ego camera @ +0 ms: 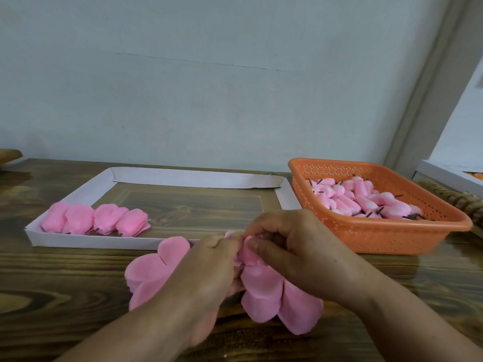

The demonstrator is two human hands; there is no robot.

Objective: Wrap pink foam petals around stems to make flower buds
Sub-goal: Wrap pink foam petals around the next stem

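Note:
A flat pink foam petal piece [264, 291] with several lobes lies spread on the wooden table at the front centre. My left hand [209, 267] and my right hand [292, 246] meet above its middle and pinch a small pink bud [248, 253] between their fingertips, with a lobe curled up against it. The bud's stem is hidden by my fingers. Several wrapped pink flowers [96, 219] lie in a row at the left end of a shallow white cardboard tray [193, 177].
An orange plastic basket [386, 237] at the right holds many small pink buds on dark stems [366, 201]. A white box [444, 173] stands at the far right edge. A wall rises behind the wooden table [65, 278].

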